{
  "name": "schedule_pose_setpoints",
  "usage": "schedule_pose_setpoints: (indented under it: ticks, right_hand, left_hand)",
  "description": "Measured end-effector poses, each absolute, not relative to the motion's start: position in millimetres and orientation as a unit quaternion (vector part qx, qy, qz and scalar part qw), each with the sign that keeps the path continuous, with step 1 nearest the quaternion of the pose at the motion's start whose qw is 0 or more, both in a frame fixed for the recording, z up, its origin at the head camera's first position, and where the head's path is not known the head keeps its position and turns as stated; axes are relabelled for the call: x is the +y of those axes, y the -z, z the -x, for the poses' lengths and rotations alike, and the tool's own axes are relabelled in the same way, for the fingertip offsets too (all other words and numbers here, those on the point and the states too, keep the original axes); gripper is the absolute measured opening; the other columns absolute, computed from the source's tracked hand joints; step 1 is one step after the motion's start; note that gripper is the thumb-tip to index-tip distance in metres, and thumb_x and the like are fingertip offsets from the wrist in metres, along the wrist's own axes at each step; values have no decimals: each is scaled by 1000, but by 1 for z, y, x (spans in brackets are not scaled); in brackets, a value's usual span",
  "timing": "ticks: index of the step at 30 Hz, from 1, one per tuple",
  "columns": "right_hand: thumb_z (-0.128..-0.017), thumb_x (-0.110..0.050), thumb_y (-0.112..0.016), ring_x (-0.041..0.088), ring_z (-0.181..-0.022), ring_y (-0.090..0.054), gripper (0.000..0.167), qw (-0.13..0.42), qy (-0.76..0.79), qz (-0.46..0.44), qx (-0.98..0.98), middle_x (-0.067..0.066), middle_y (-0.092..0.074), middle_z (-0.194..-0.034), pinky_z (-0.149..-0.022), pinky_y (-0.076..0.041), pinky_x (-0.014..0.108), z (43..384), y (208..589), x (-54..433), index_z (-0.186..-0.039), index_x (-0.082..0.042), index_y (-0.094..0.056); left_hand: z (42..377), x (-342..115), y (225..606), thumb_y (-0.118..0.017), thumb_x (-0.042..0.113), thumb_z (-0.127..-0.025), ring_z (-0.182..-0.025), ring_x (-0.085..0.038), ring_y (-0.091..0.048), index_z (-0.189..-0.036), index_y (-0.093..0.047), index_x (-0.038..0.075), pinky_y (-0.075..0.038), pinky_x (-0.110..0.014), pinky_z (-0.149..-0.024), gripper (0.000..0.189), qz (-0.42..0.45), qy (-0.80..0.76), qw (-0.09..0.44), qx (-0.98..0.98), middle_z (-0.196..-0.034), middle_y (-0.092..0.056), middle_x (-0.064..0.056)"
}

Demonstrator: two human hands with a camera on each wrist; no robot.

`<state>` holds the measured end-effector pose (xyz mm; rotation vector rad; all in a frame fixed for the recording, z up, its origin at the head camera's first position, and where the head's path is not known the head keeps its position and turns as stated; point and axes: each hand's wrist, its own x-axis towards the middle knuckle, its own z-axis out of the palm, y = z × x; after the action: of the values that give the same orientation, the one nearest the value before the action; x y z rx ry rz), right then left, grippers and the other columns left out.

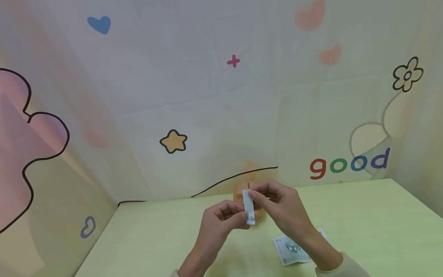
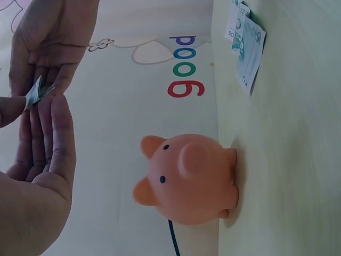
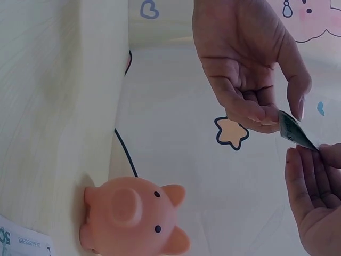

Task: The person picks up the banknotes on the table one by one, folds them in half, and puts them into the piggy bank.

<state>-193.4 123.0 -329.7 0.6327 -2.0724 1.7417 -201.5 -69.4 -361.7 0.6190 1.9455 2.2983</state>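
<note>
A narrow folded banknote (image 1: 248,206) stands upright between my two hands, pale with a green print at its lower end. My left hand (image 1: 221,221) pinches the lower part, thumb in front. Near the top, my right hand (image 1: 282,206) pinches it between thumb and fingers. Its green side shows in the right wrist view, where the folded note (image 3: 294,130) is seen nearly edge-on. Behind the hands stands an orange-pink piggy bank (image 2: 192,181), mostly hidden by them in the head view. It is upright on the table, apart from both hands.
Loose green-and-white banknotes (image 1: 290,248) lie on the pale yellow-green table (image 1: 145,238) below my right forearm, partly overlapping. A printed cloth backdrop (image 1: 207,96) with hearts, a star and the word "good" rises behind the table and along its sides.
</note>
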Motion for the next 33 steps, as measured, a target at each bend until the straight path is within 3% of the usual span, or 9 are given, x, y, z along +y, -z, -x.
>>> schedule_pose_setpoints:
  ticks: [12,33]
  right_hand:
    - [-99,-9,-77,24,-80,-72,9,186,-614,-231,-732,6,-73,-92,-74,-64,30,194,331,123,-104,-2,-75]
    - [-100,-7,-76,20,-83,-73,9,181,-614,-235,-731,7,-74,-95,-75,-65,31,195,332,125,-105,-1,-75]
  left_hand:
    - [203,-71,363,-74,-3,-94,-80,-18,-75,-106,-67,-18,-66,-39,-82,20,-210,-738,62,638,-91,-74,-7]
    - [201,-68,363,-74,-3,-94,-76,-15,-74,-103,-66,-19,-66,-35,-78,20,-211,-735,46,642,-86,-73,-6]
